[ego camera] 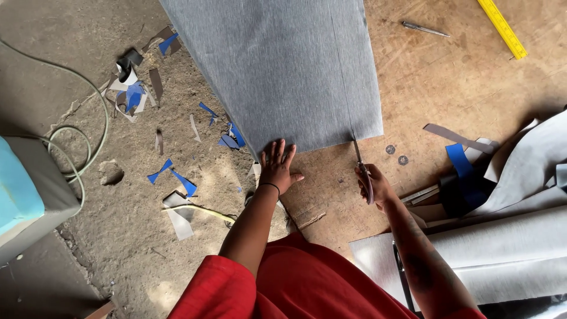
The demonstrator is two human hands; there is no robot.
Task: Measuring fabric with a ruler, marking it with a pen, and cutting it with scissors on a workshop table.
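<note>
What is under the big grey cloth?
The grey cloth lies on a brown wooden board, which shows bare beside it. The left hand presses its near edge; the right hand holds scissors there. Whatever lies beneath its middle is covered.

One grey fabric sheet (pixel 283 71), one pair of scissors (pixel 361 168), one yellow ruler (pixel 502 28)

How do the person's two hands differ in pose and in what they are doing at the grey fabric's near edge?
The left hand lies flat, fingers spread, pressing the grey fabric sheet at its near corner; the right hand is closed around scissors. The left hand holds nothing, while the right hand's scissor blades point into the fabric's edge. The left wrist has a thin dark band; the right forearm shows dark markings. Both rest low over the wooden board.
</note>
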